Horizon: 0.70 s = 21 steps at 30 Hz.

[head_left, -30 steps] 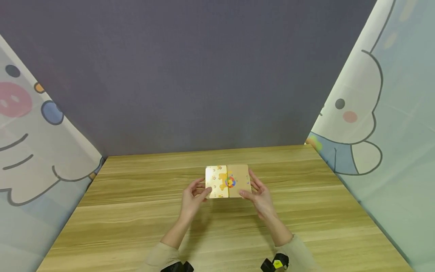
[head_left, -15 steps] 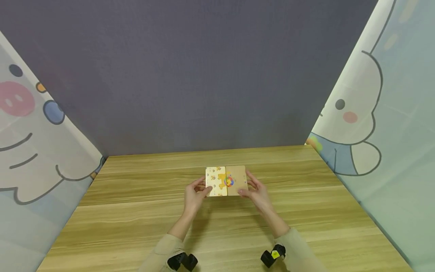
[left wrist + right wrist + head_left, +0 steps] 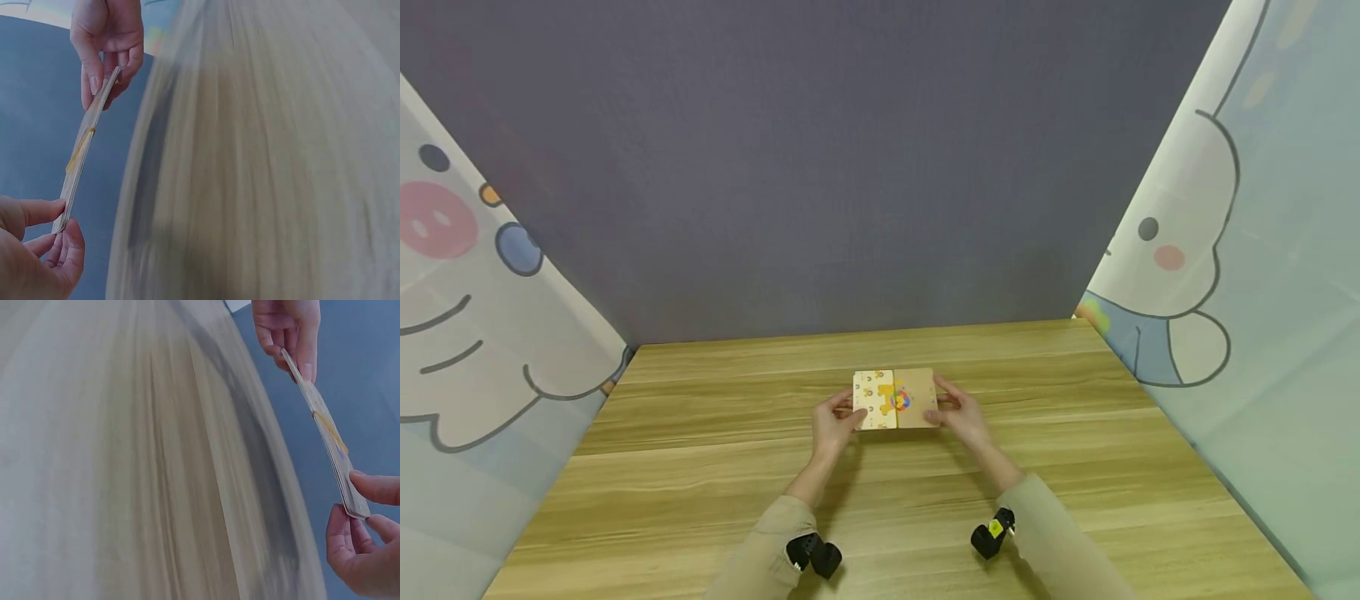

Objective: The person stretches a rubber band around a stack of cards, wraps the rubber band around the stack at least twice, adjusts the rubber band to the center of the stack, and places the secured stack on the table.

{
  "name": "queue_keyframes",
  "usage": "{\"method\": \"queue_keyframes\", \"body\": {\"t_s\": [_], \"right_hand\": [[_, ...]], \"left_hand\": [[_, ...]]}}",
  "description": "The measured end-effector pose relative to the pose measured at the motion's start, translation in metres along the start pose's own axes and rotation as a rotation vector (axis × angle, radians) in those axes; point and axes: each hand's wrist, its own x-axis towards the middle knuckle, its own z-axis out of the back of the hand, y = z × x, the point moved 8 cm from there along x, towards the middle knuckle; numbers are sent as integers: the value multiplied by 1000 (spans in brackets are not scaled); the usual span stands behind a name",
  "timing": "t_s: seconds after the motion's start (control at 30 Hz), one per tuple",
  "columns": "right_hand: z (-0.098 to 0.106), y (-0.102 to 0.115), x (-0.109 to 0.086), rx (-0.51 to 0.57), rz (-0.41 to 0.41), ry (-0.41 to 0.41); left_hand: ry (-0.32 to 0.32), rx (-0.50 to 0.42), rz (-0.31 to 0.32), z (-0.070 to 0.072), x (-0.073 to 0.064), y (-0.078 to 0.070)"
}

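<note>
Both hands hold a small, thin notebook (image 3: 916,399) in front of the person, raised above the table. Its left half is cream with little bear prints, and its right half is plain brown with a colourful round figure near the middle. My left hand (image 3: 831,427) pinches the left edge, thumb on the face and fingers behind. At the opposite edge, my right hand (image 3: 964,419) pinches it the same way. In the left wrist view the notebook (image 3: 84,150) appears edge-on, showing thin layers and a yellow band (image 3: 81,149) around its middle. The right wrist view shows the same layered edge.
A wood-grain table (image 3: 700,467) spreads beneath the hands. Behind it stands a dark grey panel (image 3: 850,167). Cartoon-printed curtains hang at the left (image 3: 467,358) and right (image 3: 1180,350). A black wrist camera (image 3: 814,555) is strapped to each sleeve.
The notebook looks slightly smaller and its face less bright. My right hand has shifted a little left with its edge. Both forearms reach further forward, showing more sleeve.
</note>
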Motion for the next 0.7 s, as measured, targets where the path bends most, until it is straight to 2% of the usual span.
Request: {"method": "queue_keyframes", "body": {"t_s": [0.07,0.2,0.27,0.3,0.5,0.7], "right_hand": [[1,-3,6,-10,-26,-3],[3,-14,16,-42,-57,-12],[3,-17,19,-57,-65,-27],[3,-19,20,-60,-71,-30],[3,-24,27,-63,-114,-35],[4,-33,35,-89,-146,-56]], "left_hand": [[6,-1,8,-1,0,-1],[16,26,20,-3,5,6],[23,41,35,-4,8,10],[25,52,39,-4,11,17],[50,77,72,-7,17,26],[72,115,79,-10,24,32]]}}
